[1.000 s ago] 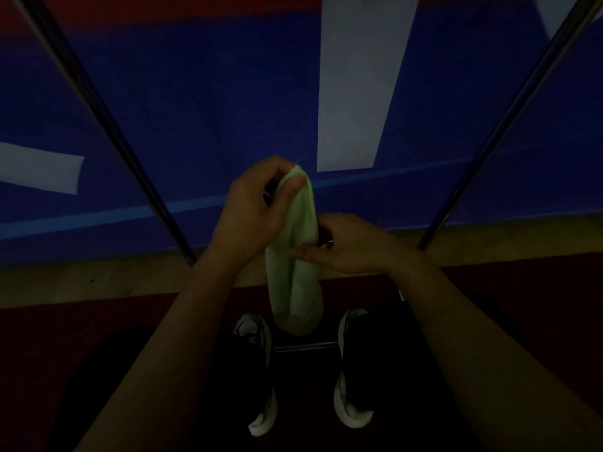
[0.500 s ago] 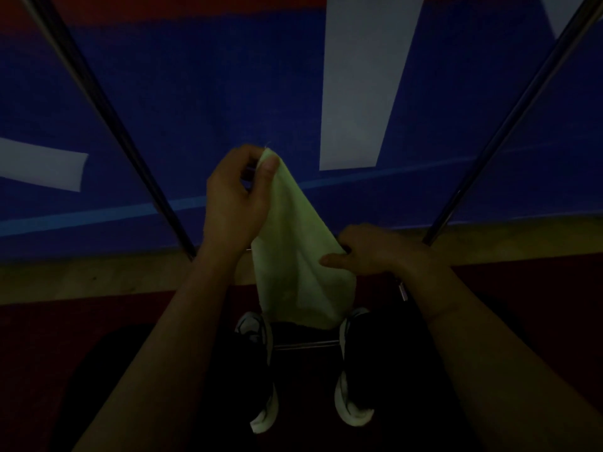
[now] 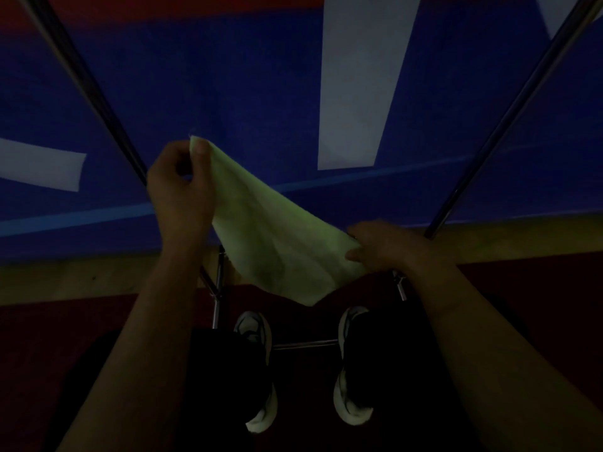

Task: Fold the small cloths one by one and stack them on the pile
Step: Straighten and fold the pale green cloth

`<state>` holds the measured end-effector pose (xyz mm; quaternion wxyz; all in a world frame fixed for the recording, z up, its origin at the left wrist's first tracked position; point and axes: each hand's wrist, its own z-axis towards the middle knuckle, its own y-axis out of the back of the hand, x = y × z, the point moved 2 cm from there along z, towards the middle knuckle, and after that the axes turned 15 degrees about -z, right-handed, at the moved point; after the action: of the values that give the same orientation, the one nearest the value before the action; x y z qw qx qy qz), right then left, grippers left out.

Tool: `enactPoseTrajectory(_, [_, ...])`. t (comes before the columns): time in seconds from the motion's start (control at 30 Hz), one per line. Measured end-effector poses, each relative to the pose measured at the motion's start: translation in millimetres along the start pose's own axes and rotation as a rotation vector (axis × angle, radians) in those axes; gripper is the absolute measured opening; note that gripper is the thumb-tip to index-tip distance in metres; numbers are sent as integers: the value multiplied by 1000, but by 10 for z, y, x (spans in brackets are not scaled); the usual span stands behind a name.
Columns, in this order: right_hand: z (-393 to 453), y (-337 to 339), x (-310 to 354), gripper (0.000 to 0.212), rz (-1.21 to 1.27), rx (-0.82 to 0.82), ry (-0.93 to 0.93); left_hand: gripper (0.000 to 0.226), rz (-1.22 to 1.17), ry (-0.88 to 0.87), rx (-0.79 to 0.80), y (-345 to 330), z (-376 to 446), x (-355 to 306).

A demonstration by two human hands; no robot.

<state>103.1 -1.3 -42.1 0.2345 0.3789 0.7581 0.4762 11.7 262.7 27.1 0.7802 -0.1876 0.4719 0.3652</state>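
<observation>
A small pale green cloth [image 3: 277, 236] is stretched in the air between my hands, sloping down from upper left to lower right. My left hand [image 3: 181, 190] pinches its top corner between thumb and fingers. My right hand [image 3: 388, 247] grips the cloth's right corner lower down. One free corner of the cloth hangs down above my shoes. No pile of folded cloths is in view. The scene is dim.
Two thin metal rods, a left rod [image 3: 98, 96] and a right rod [image 3: 509, 119], slant down toward a low metal frame [image 3: 303, 344] between my shoes [image 3: 257, 331]. Behind is a blue banner [image 3: 228, 93] with white shapes, a wooden strip and dark red floor.
The cloth was bunched and hanging from my left hand; my hands have drawn apart, left up and right outward, and the cloth has spread open between them.
</observation>
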Motion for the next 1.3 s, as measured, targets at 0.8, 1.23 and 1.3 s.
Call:
enactPoseTrajectory(0.8, [-260,396,245,12,898,-355,110,22,128,113,332,-25,-59,129])
enactPoseTrajectory(1.23, [-295,416,328,18,1037,-277,313,22,5,134,585,-446,-399,34])
enactPoseTrajectory(1.3, [-314,442,325,16,999,-335,315,21,-38,143,606,-465,-417,14])
